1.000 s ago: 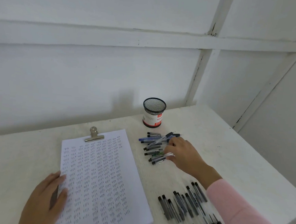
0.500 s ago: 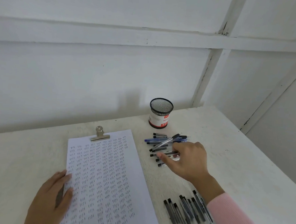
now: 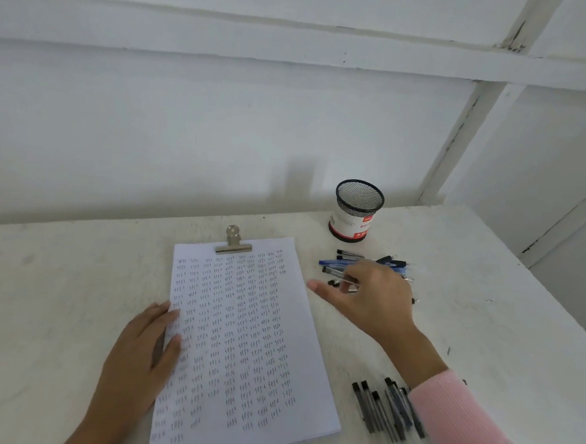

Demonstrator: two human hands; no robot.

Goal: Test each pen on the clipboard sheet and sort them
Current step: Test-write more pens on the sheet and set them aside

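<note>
A: Sheet (image 3: 243,339) state?
B: Centre frame, flat, clipped at top, full of small pen marks.
A: Rest?
B: Pen pile (image 3: 393,263) right of centre, one clear pen (image 3: 339,275) in right hand (image 3: 372,302); black-capped row (image 3: 381,411) lower right.

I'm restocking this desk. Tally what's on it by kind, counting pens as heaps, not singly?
Mesh pen cup: 1
Clipboard with sheet: 1
Pen heaps: 2, one far, one near
Total: 4
</note>
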